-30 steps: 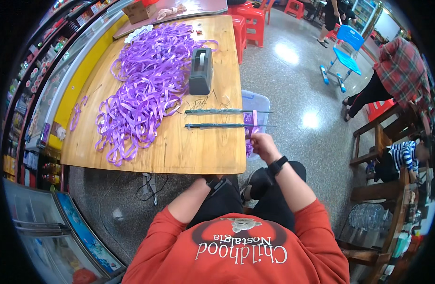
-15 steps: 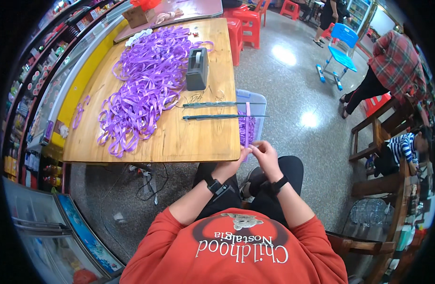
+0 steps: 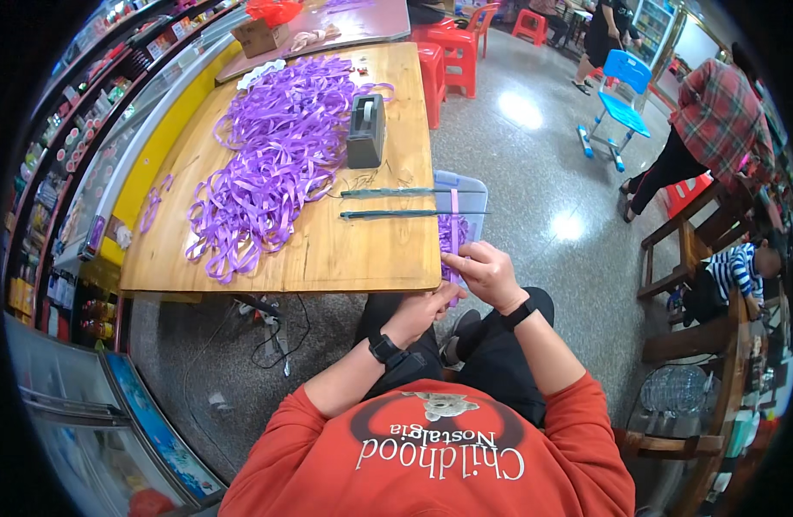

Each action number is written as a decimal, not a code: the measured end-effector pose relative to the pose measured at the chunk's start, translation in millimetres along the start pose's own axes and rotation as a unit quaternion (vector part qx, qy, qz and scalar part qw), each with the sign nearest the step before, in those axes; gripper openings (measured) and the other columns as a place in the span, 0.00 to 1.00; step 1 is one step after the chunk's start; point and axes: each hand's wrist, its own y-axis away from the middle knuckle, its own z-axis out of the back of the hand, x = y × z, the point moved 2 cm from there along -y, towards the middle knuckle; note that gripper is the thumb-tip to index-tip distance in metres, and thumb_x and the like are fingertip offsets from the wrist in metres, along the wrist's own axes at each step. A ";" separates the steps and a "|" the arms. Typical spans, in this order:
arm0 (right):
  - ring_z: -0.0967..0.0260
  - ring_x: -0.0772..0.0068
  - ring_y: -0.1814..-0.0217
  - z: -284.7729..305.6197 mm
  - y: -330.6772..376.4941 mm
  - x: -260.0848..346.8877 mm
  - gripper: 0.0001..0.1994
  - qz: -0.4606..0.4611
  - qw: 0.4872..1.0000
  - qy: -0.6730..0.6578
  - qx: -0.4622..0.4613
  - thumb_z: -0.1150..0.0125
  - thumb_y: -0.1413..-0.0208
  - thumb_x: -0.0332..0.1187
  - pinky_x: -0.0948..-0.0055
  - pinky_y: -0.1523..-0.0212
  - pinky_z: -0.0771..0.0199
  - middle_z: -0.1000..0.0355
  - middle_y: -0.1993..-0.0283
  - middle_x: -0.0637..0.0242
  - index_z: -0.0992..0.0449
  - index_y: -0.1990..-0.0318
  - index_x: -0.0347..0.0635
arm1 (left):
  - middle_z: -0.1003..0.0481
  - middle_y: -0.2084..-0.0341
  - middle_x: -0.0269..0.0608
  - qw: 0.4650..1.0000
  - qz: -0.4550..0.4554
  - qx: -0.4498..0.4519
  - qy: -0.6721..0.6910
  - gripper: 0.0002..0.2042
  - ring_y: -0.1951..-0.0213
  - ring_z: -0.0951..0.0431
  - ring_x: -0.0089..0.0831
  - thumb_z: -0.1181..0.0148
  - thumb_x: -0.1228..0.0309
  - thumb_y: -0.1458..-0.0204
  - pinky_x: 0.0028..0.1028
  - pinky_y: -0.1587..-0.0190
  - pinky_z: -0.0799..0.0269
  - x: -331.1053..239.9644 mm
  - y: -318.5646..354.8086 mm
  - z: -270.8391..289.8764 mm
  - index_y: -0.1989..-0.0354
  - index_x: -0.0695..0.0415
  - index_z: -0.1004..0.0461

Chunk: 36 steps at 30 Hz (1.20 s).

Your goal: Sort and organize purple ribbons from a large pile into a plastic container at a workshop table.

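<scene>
Two forearms [image 3: 547, 358] angled inward, left hand [image 3: 418, 314] below right hand [image 3: 490, 274], both pinching a purple ribbon [image 3: 454, 234]

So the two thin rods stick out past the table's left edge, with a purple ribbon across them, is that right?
Not quite: the head view shows the two thin rods sticking out past the right edge of the table, not the left. The purple ribbon does lie across them.

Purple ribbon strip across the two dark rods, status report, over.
Left hand, right hand at purple ribbon strip; exact grips unclear. Strip crosses both rods. Table corner close beside hands.
</scene>
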 end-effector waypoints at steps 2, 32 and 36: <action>0.30 0.65 0.71 0.9 -0.8 0.5 0.19 0.004 1.000 -0.004 -0.007 0.37 0.62 0.23 0.70 0.71 0.27 0.29 0.69 0.68 0.20 0.58 0.51 | 0.28 0.75 0.30 1.000 -0.003 0.007 0.002 0.14 0.78 0.41 0.16 0.49 0.62 0.38 0.17 0.74 0.43 -2.0 1.6 -0.5 0.64 0.61 0.24; 0.31 0.80 0.70 0.0 -119.4 -116.7 0.15 -0.356 0.903 -0.230 0.076 0.35 0.47 0.40 0.77 0.65 0.31 0.25 0.72 0.72 0.19 0.65 0.34 | 0.33 0.71 0.28 0.997 -0.031 -0.058 0.050 0.15 0.75 0.39 0.14 0.50 0.66 0.37 0.15 0.75 0.43 56.4 -8.4 60.1 0.49 0.62 0.27; 0.35 0.83 0.74 -7.9 -117.5 -119.3 0.14 -0.397 0.871 -0.276 0.090 0.35 0.47 0.40 0.79 0.69 0.34 0.29 0.75 0.76 0.18 0.67 0.36 | 0.32 0.73 0.28 0.995 -0.050 -0.056 0.062 0.16 0.75 0.38 0.15 0.51 0.62 0.37 0.17 0.74 0.42 65.8 -12.6 69.4 0.50 0.61 0.26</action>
